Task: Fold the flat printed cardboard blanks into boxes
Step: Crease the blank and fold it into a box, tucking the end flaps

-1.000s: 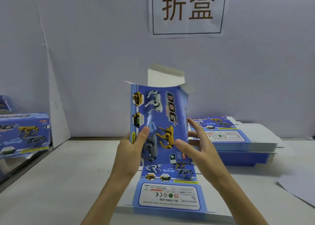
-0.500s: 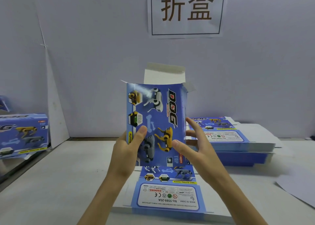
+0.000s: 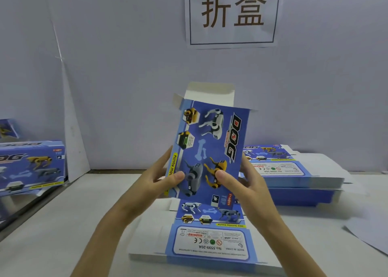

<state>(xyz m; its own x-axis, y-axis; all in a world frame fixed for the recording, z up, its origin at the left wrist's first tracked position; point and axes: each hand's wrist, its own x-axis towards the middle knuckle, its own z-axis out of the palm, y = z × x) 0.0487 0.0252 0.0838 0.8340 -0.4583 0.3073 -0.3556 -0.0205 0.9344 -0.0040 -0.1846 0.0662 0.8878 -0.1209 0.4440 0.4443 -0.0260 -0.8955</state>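
Note:
I hold a blue printed box blank (image 3: 212, 142) with robot dogs and "DOG" lettering upright above the table, its white top flaps open and raised. My left hand (image 3: 155, 180) grips its left edge, thumb on the front face. My right hand (image 3: 245, 184) grips its right edge, thumb on the yellow dog print. Under my hands lies a stack of flat blanks (image 3: 210, 241), printed side up.
A second, taller stack of flat blanks (image 3: 294, 171) sits at the back right. A folded box (image 3: 31, 165) stands at the left edge by a white upright board (image 3: 73, 130). A loose sheet (image 3: 369, 232) lies at the far right. A paper sign (image 3: 232, 14) hangs on the wall.
The blank has turned so its front face shows more fully and tilts slightly. My right thumb has come onto the front face, and both hands now hold the side edges.

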